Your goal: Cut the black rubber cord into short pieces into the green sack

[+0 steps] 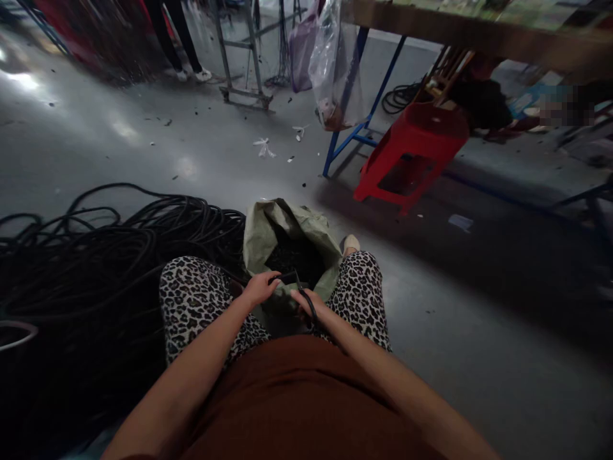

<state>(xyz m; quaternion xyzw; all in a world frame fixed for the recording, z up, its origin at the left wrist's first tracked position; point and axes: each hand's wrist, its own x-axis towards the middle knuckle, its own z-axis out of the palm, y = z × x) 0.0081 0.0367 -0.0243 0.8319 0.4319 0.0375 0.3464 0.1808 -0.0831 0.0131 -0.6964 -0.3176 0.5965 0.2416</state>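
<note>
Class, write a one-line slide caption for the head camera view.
Seated person's left hand and right hand hold a black cable over an open sack, beside a cable pile.

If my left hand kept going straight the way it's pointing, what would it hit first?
Likely the dark pieces inside the open green sack, just beyond the black cable that your left hand grips; depth is unclear.

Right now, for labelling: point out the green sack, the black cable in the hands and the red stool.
green sack (pixel 261 237): head view, left of its folded rim.
black cable (pixel 313 311): head view, loop at the right hand (pixel 302 305).
red stool (pixel 424 124): head view, its top.
</note>
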